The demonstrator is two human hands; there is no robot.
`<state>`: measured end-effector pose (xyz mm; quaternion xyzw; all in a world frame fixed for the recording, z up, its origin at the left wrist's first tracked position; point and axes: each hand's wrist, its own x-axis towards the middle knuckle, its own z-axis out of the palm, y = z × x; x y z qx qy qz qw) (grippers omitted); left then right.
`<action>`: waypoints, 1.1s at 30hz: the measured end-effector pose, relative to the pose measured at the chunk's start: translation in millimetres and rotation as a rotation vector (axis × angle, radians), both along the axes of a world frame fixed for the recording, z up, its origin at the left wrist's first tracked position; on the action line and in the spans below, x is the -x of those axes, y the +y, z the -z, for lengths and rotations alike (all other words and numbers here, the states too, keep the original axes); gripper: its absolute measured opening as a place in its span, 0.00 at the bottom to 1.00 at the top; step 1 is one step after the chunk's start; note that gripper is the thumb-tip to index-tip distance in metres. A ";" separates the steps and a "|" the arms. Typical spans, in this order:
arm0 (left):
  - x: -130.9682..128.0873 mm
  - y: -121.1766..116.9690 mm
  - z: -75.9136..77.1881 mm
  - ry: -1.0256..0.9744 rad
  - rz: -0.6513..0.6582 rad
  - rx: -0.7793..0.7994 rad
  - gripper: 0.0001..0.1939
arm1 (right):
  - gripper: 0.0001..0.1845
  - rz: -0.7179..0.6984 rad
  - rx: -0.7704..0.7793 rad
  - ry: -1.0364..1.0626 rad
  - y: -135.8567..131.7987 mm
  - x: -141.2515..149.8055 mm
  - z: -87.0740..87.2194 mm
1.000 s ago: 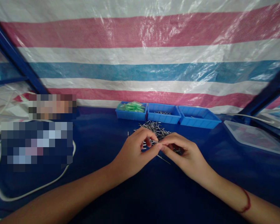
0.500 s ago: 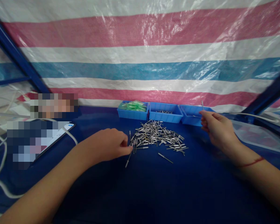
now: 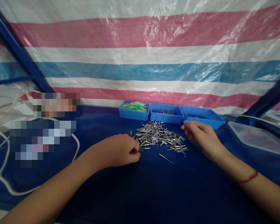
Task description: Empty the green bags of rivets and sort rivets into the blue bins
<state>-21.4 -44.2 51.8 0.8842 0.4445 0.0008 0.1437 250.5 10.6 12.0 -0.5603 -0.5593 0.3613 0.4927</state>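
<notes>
A loose pile of silver blind rivets [image 3: 157,133] lies on the dark blue table. My left hand [image 3: 121,151] is at the pile's left edge, thumb and fingers pinched together; what lies between the fingertips is hidden. My right hand [image 3: 202,135] hovers right of the pile, in front of the right blue bin [image 3: 204,117]. Its fingers are curled closed, and no rivet shows in them. One single rivet [image 3: 166,158] rests apart, in front of the pile.
Behind the pile, a blue bin [image 3: 134,115] holds green plastic packets, and the middle blue bin [image 3: 166,118] holds some rivets. At right lies a clear plastic lid [image 3: 256,138]. A white cable [image 3: 6,183] loops across the left side. Striped plastic sheeting [image 3: 140,56] hangs behind.
My right hand has moved left and down from the right bin; the rivet that stuck up from its fingers no longer shows. My left hand has shifted slightly right, over the pile's edge.
</notes>
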 end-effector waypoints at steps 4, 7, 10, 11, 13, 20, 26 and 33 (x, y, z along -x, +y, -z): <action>-10.4 6.6 5.2 -0.231 0.057 -0.044 0.10 | 0.11 -0.410 -0.114 -0.244 -31.7 26.3 -1.9; -19.2 6.5 9.8 -0.358 0.073 -0.031 0.10 | 0.12 -0.508 -0.145 -0.277 -51.1 39.9 -2.3; -27.2 3.1 16.1 -0.446 0.080 -0.019 0.09 | 0.09 -0.517 -0.200 -0.274 -58.8 45.1 -0.4; -29.4 1.9 18.4 -0.469 0.078 -0.018 0.08 | 0.09 -0.507 -0.213 -0.259 -59.0 45.4 0.6; -32.6 0.1 22.4 -0.503 0.073 -0.022 0.08 | 0.08 -0.460 -0.219 -0.201 -57.5 45.0 2.9; -38.7 -2.5 25.3 -0.533 0.112 -0.004 0.09 | 0.10 -0.480 -0.153 -0.139 -54.4 43.4 3.5; -41.3 -4.7 24.6 -0.552 0.067 0.058 0.11 | 0.07 -0.505 -0.219 -0.111 -57.2 43.4 0.9; -43.0 -3.1 25.7 -0.543 0.030 0.049 0.12 | 0.05 -0.507 -0.205 -0.115 -58.7 42.8 3.8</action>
